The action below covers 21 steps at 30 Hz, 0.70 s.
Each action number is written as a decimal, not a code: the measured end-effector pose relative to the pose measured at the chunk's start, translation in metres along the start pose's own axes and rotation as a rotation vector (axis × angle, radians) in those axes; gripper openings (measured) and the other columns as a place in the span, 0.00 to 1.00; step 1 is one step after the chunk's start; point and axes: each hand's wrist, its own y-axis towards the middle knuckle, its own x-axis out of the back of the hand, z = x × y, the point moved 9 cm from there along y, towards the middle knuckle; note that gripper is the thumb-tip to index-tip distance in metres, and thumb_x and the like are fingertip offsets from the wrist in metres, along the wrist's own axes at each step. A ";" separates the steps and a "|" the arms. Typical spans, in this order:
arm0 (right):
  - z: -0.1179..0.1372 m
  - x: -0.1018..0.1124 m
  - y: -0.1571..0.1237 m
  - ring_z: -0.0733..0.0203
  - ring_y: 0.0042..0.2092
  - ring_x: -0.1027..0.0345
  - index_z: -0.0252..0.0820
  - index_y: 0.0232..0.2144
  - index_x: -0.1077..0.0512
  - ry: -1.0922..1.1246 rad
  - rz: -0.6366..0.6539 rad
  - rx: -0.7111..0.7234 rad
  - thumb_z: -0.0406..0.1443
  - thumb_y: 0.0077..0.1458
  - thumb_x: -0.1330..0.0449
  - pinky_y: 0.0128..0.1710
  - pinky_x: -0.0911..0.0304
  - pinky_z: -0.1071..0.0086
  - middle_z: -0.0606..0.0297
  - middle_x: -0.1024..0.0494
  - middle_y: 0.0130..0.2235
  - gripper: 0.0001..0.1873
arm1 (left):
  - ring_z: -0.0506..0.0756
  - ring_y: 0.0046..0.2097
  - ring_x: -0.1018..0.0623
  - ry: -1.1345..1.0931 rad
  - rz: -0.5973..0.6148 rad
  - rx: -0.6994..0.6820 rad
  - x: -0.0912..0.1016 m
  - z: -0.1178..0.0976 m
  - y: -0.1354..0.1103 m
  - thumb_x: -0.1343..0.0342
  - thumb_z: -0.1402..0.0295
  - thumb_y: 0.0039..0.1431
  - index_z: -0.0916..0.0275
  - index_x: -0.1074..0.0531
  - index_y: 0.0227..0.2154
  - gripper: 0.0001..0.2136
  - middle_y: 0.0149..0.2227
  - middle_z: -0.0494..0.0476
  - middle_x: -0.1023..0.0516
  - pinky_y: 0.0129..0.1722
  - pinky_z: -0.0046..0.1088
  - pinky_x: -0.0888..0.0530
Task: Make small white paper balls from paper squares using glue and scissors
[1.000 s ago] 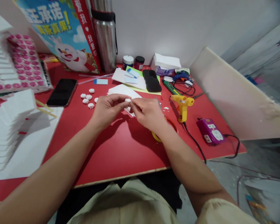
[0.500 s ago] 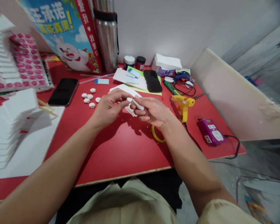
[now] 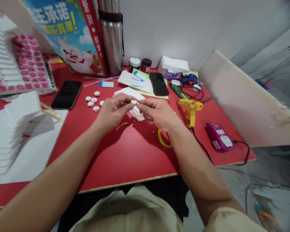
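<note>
Red tabletop filled the middle of the frame. Just above its centre we held a small white disc, pinched between the fingertips of our left hand and right hand, which met it from either side, equally near. It seemed round, with no long axis, though too small to be sure. White strips lay beneath, loose discs to the left and a glue gun to the right.

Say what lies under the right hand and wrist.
White paper pieces and a yellow ring on the red table; the right hand covers the ring's far side.
</note>
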 end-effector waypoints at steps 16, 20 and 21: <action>0.023 0.009 -0.005 0.68 0.24 0.38 0.39 0.29 0.24 -0.493 -0.228 0.274 0.44 0.61 0.36 0.24 0.47 0.73 0.69 0.26 0.22 0.15 | 0.56 0.43 0.20 -0.082 -0.035 0.070 0.000 0.003 -0.002 0.36 0.65 0.60 0.64 0.19 0.40 0.09 0.40 0.58 0.17 0.45 0.33 0.25; 0.022 0.008 -0.005 0.67 0.25 0.36 0.39 0.27 0.25 -0.529 -0.209 0.279 0.45 0.63 0.38 0.25 0.45 0.72 0.67 0.26 0.22 0.17 | 0.56 0.43 0.21 -0.095 -0.047 0.086 0.001 0.004 -0.002 0.35 0.64 0.59 0.64 0.19 0.40 0.10 0.40 0.58 0.17 0.45 0.33 0.25; 0.022 0.008 -0.004 0.67 0.25 0.36 0.39 0.28 0.25 -0.526 -0.208 0.283 0.45 0.63 0.38 0.26 0.45 0.72 0.68 0.26 0.22 0.17 | 0.56 0.43 0.21 -0.105 -0.053 0.093 0.002 0.005 -0.002 0.35 0.64 0.59 0.64 0.19 0.41 0.10 0.40 0.58 0.17 0.45 0.33 0.25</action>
